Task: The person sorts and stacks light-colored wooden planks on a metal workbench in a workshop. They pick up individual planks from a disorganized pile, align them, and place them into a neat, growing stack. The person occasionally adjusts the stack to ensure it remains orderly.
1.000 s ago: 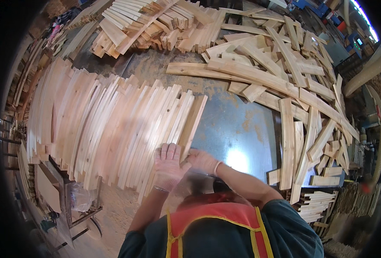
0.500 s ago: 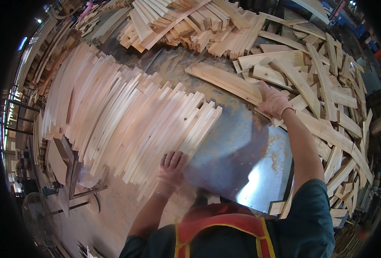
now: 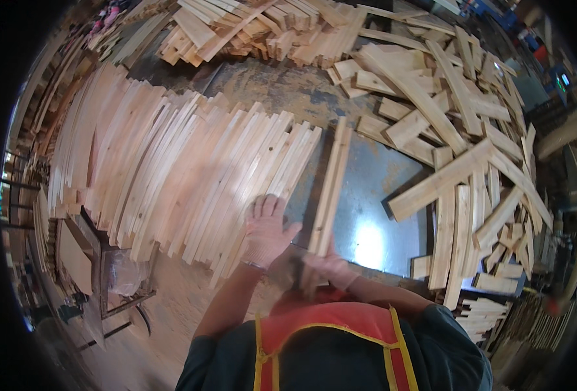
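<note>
A wide row of light wooden slats (image 3: 184,176) stands packed side by side on the left of the metal table (image 3: 379,182). My left hand (image 3: 267,231), in a pale glove, is open with fingers spread against the near ends of the rightmost slats. My right hand (image 3: 333,267), gloved too and slightly blurred, grips the near end of a pair of wooden slats (image 3: 333,189). That pair points away from me, apart from the row with a narrow dark gap between. My right fingers are partly hidden by the wood.
Loose wooden boards (image 3: 419,91) lie in a jumbled heap along the right side. More boards (image 3: 269,32) are stacked at the far edge. Sawdust (image 3: 262,85) covers part of the tabletop. A metal stand (image 3: 99,274) is at the lower left.
My right hand has come from the heap back toward my body, bringing slats and turning them nearly parallel to the row. My left fingers have spread out and the hand has moved slightly forward.
</note>
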Action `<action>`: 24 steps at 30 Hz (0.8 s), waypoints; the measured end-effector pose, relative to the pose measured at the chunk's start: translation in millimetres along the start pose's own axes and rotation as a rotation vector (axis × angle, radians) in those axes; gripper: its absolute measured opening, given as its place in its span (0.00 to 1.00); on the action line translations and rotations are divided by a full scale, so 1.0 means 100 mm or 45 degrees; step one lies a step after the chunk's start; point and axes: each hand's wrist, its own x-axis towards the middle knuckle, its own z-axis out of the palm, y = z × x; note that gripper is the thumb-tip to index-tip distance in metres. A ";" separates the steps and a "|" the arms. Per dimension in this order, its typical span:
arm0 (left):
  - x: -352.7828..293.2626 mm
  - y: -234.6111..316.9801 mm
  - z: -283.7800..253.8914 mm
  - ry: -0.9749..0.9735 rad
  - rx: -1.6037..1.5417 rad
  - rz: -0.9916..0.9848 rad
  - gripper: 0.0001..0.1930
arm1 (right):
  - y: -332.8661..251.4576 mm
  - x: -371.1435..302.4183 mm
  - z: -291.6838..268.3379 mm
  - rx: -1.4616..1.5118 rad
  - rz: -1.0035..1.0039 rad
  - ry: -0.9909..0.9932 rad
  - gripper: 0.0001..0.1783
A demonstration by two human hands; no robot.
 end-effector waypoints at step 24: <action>0.55 2.00 0.80 -0.677 0.066 0.151 0.50 | -0.10 -1.19 -2.70 -1.746 -0.549 0.992 0.43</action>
